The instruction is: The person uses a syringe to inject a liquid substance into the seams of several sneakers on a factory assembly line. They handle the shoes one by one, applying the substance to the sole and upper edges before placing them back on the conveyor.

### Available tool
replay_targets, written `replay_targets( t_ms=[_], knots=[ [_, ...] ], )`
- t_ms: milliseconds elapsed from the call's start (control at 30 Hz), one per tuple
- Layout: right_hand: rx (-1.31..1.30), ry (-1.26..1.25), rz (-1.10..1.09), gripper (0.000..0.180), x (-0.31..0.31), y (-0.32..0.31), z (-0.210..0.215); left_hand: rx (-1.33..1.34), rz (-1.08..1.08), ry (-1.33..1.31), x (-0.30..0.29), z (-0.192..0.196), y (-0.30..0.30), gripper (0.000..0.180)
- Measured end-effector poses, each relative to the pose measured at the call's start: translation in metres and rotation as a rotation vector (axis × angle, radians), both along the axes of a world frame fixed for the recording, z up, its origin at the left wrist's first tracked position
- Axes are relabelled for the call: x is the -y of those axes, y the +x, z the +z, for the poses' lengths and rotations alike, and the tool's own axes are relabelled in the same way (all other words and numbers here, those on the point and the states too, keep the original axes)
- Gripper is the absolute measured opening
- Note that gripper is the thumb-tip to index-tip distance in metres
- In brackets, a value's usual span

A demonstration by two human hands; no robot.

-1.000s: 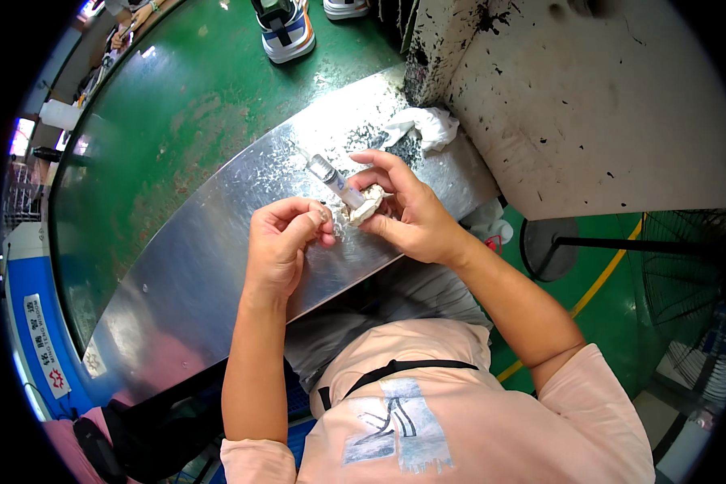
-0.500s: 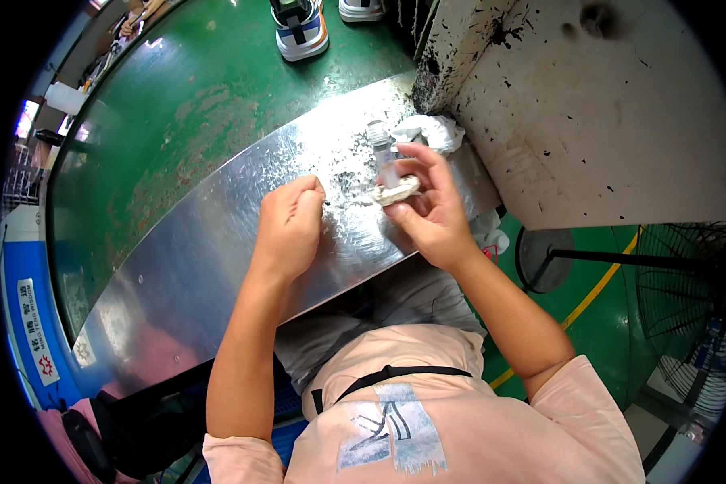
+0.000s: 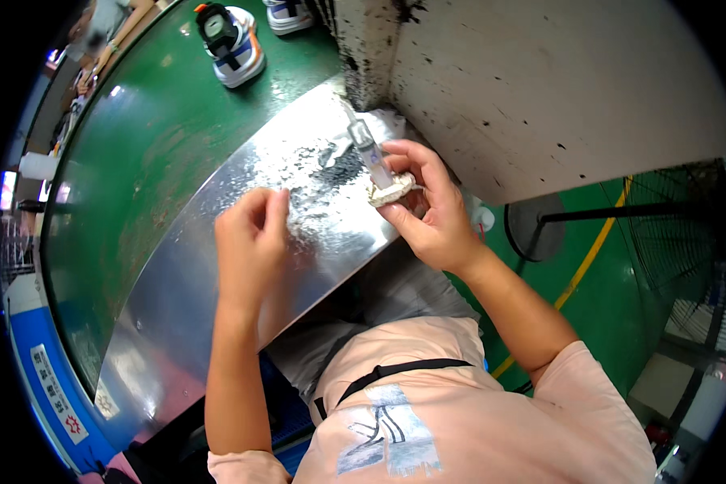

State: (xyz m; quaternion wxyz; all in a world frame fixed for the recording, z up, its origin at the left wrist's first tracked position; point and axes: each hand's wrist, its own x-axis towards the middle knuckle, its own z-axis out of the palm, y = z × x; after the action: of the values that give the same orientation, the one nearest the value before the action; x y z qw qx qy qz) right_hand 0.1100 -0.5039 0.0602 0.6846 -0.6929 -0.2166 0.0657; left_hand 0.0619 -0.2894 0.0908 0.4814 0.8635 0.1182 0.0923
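Note:
My right hand grips a small clear glue bottle with a cream crust of dried glue at its base, held upright over the right end of the shiny metal shelf. My left hand hovers over the shelf to the left of the bottle, fingers curled with thumb and forefinger pinched; I cannot see anything between them. White flecks and a dark smear lie on the shelf between the two hands.
A green conveyor belt runs beyond the shelf, carrying a white, orange and black sneaker and a second shoe. A speckled white machine housing stands at the right. A floor fan is farther right.
My hands have drawn apart: the left moved left and down away from the bottle, and the right stays at the shelf's right end holding the bottle upright.

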Motion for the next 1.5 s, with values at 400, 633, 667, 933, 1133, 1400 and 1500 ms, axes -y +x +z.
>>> replay_targets(
  t_ms=[400,633,667,933,1133,1400,1500],
  knots=[
    [0.136,-0.050,0.093,0.061,0.011,-0.002,0.017,-0.098,-0.625,-0.147,0.142,-0.063,-0.047,0.022],
    [0.218,-0.072,0.115,0.065,0.011,-0.005,0.013,0.091,-0.100,-0.164,0.069,0.008,-0.054,0.007],
    [0.234,-0.072,0.125,0.065,0.008,-0.005,0.014,0.174,0.006,-0.165,0.062,0.011,-0.053,0.009],
    [0.253,-0.023,0.176,0.069,-0.006,-0.009,0.009,0.203,-0.025,-0.080,0.052,0.018,-0.044,0.010],
    [0.539,-0.157,0.192,0.070,-0.006,0.002,0.012,0.077,-0.071,-0.113,0.044,0.011,-0.037,0.008],
    [0.660,-0.122,0.171,0.075,-0.007,0.013,0.014,0.050,-0.193,-0.211,0.034,0.018,-0.026,0.008],
    [0.648,-0.131,0.159,0.076,-0.009,0.010,0.012,0.060,-0.190,-0.224,0.033,0.016,-0.027,0.008]
  ],
)
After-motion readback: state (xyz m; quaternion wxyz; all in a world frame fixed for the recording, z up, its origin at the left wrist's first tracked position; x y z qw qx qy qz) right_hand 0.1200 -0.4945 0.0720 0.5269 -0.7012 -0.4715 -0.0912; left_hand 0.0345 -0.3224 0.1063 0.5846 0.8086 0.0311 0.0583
